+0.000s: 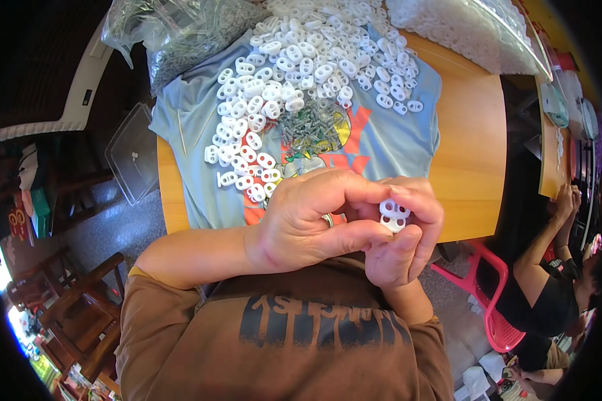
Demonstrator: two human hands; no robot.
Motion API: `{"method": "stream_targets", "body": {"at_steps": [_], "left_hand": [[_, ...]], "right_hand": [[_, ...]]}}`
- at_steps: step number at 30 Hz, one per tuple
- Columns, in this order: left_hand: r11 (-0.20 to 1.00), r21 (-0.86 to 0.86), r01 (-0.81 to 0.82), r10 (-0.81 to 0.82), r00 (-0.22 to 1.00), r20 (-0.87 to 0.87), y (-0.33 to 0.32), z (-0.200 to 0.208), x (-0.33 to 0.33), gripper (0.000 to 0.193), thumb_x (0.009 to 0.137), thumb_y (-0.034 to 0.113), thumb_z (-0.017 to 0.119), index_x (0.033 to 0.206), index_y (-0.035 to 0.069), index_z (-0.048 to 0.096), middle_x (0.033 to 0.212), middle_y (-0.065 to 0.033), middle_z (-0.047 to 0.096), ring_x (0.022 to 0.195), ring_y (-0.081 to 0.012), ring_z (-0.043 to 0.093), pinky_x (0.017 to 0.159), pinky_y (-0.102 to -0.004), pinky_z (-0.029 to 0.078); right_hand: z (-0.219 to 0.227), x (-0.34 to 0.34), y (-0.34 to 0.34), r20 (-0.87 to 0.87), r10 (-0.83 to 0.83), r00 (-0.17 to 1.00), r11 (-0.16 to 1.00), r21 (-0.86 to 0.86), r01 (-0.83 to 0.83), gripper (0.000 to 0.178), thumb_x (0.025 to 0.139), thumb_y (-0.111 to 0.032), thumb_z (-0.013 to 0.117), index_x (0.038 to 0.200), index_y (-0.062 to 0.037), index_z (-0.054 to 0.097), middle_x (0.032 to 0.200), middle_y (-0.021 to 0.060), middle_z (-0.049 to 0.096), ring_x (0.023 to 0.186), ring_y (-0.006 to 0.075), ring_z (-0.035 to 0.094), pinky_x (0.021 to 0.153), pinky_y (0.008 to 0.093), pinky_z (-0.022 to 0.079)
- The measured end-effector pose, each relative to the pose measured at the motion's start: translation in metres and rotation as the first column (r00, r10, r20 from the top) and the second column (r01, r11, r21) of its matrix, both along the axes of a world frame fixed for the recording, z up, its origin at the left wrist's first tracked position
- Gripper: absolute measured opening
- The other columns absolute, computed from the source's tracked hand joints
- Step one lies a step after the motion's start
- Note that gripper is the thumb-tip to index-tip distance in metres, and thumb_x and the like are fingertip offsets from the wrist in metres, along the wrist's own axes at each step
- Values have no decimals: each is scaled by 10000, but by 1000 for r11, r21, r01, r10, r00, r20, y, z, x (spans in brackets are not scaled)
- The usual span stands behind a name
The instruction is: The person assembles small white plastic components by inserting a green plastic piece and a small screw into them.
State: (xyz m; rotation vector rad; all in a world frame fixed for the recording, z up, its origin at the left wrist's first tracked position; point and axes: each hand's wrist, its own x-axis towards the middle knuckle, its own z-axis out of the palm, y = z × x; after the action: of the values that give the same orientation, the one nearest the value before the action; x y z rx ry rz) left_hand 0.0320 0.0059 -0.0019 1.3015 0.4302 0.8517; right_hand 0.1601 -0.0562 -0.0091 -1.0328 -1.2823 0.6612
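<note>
Close in front of my chest, both hands meet around a white plastic two-hole cord lock [393, 216]. Its upper part and lower part each show two dark holes facing me. My left hand [308, 214], with a ring on one finger, pinches the piece from the left between thumb and forefinger. From the other side, the bent fingers and thumb of my right hand [409, 244] close on it. Beyond my hands, a heap of small metal springs [311, 127] lies on a blue-grey printed T-shirt [408, 144]. Many white cord lock parts [254, 87] spread around the springs.
The T-shirt covers part of a wooden table [471, 160]. Clear bags of small parts [194, 40] and white pieces [461, 33] sit at its far corners. A red plastic chair [491, 301] stands right, near another person [545, 287]. Wooden chairs [80, 314] are at left.
</note>
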Motion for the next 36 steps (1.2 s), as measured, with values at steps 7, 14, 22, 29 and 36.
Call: {"method": "stream_targets", "body": {"at_steps": [7, 14, 22, 29, 36], "left_hand": [[983, 165, 85, -87, 996, 4, 5, -3, -1, 279, 794, 24, 608, 1046, -19, 497, 727, -86, 550, 583, -135, 581, 505, -235, 450], [974, 221, 46, -49, 999, 9, 4, -4, -3, 255, 796, 26, 605, 1026, -16, 500, 724, -86, 548, 577, -136, 580, 493, -238, 445], [965, 258, 41, -49, 999, 23, 3, -3, -3, 243, 798, 18, 600, 1015, -21, 498, 725, -94, 569, 581, -144, 593, 493, -244, 457], [934, 355, -51, 30, 997, 64, 1, -6, -2, 232, 791, 27, 610, 999, -20, 517, 690, -101, 587, 554, -160, 596, 473, -252, 452], [891, 450, -57, 70, 997, -13, 7, -4, -3, 274, 742, 58, 668, 980, 4, 545, 734, -103, 595, 568, -195, 581, 493, -276, 427]], "right_hand": [[-5, -5, 4, -71, -45, 996, 994, 93, 52, 351, 924, -301, 377, 1072, 7, 458, 898, 125, 476, 696, 153, 491, 601, 260, 416], [-6, -7, 5, -114, -15, 993, 995, 101, 27, 333, 922, -297, 388, 1061, -5, 469, 890, 123, 478, 675, 146, 487, 581, 260, 417], [-9, -9, 7, -138, 12, 990, 986, 164, 11, 311, 917, -280, 408, 1073, -17, 468, 891, 120, 480, 664, 142, 488, 556, 257, 414], [-13, -14, 12, -173, 23, 985, 972, 233, 18, 255, 919, -242, 405, 1053, -28, 437, 841, 104, 460, 547, 123, 454, 463, 249, 384], [-12, -13, 13, -193, 60, 979, 972, 233, -13, 232, 923, -219, 394, 1049, -27, 435, 845, 104, 456, 550, 126, 459, 459, 247, 381]]}}
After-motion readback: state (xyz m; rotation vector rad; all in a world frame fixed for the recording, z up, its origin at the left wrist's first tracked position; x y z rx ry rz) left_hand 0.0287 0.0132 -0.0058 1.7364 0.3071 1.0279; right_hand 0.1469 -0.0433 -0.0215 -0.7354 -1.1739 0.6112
